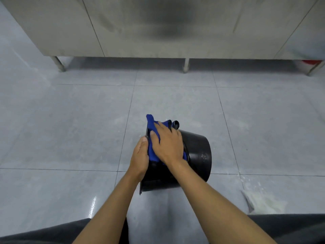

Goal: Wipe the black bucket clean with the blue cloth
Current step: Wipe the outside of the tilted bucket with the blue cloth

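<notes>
The black bucket (198, 154) lies on its side on the grey tiled floor, its rim toward the left and its base toward the right. My left hand (139, 158) grips the rim edge on the near left. My right hand (168, 143) lies flat on the blue cloth (152, 131), pressing it against the bucket's upper side near the rim. A corner of the cloth sticks up above the rim. Most of the cloth is hidden under my right hand.
A stainless steel cabinet (158, 27) on metal legs (186, 65) stands across the far side. A red and white object (310, 62) sits under its right end. White residue (263, 201) marks the floor at the near right. My dark-clothed knees (52, 233) frame the bottom edge.
</notes>
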